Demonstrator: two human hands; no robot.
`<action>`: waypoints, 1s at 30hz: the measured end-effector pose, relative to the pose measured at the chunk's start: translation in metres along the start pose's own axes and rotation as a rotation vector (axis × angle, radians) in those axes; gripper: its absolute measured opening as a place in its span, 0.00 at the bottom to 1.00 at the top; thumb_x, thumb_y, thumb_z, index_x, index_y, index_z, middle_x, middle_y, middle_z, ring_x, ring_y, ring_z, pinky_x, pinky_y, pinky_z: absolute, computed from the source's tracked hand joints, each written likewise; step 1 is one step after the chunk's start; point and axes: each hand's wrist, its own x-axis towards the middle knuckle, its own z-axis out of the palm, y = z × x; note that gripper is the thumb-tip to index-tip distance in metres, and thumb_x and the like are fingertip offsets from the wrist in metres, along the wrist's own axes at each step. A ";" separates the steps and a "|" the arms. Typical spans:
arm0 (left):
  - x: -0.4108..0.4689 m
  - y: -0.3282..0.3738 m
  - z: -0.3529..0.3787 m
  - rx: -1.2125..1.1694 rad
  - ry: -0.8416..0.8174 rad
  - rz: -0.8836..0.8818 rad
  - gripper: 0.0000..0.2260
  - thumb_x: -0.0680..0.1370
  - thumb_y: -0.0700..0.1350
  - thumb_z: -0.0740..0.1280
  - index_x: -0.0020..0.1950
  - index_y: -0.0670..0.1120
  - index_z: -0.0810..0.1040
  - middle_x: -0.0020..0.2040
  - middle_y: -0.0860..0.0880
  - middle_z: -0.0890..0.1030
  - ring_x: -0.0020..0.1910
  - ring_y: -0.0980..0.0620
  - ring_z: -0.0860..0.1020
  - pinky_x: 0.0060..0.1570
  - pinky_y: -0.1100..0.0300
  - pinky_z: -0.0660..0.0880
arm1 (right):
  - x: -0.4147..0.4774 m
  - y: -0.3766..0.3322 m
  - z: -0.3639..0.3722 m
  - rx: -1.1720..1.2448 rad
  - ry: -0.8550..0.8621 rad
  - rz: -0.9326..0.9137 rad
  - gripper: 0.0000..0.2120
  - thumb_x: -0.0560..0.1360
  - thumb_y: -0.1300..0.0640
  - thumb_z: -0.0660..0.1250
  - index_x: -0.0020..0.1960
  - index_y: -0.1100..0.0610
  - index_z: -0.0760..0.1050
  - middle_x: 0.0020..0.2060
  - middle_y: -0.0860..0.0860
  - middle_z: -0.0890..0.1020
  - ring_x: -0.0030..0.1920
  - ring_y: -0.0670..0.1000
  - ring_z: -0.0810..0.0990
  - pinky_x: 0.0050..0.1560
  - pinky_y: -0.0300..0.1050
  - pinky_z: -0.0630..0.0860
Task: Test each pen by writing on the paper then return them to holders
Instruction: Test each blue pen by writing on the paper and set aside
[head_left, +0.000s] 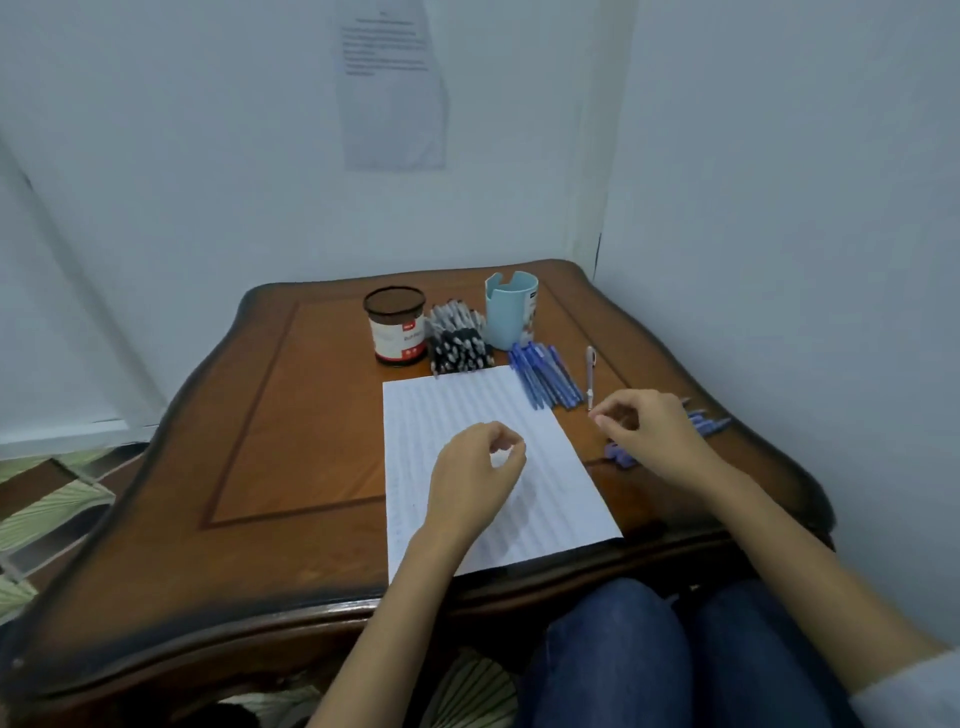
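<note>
A lined sheet of paper (561, 499) lies on the wooden table (291, 415). Behind it stand a brown mesh holder (395, 325) and a light blue holder (511, 309). Between them lies a heap of black pens (460, 338). Several blue pens (545, 376) lie right of the sheet's far corner. More blue pens (709, 423) lie partly hidden under my right hand. My left hand (478, 467) hovers over the paper, fingers loosely curled, holding nothing. My right hand (649, 431) has curled fingers, with its fingertips beside the near end of a white pen (590, 374) lying on the table.
The table sits in a corner, with walls close behind it and to its right. A printed sheet (395, 88) is stuck on the back wall. My knees in blue jeans (649, 660) sit under the table's near edge. Bare wood spans the table's left half.
</note>
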 end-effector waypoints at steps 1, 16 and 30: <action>0.004 -0.003 0.004 0.029 -0.016 0.007 0.08 0.79 0.48 0.65 0.53 0.48 0.80 0.53 0.53 0.81 0.54 0.57 0.76 0.59 0.59 0.72 | 0.005 0.009 -0.004 -0.055 -0.024 0.001 0.05 0.77 0.61 0.67 0.51 0.55 0.80 0.44 0.50 0.82 0.39 0.45 0.79 0.38 0.33 0.75; 0.025 -0.035 0.031 0.140 -0.053 0.130 0.10 0.77 0.51 0.68 0.56 0.50 0.79 0.66 0.53 0.75 0.66 0.55 0.69 0.65 0.60 0.63 | 0.047 0.047 -0.018 -0.547 -0.249 -0.114 0.10 0.78 0.57 0.66 0.58 0.51 0.80 0.55 0.49 0.79 0.55 0.49 0.70 0.57 0.49 0.72; 0.024 -0.038 0.031 0.123 -0.038 0.158 0.11 0.77 0.52 0.68 0.57 0.51 0.79 0.67 0.53 0.75 0.67 0.56 0.68 0.65 0.58 0.62 | 0.052 0.002 -0.002 -0.209 0.018 -0.441 0.22 0.79 0.60 0.64 0.72 0.54 0.66 0.53 0.54 0.79 0.47 0.48 0.75 0.48 0.40 0.75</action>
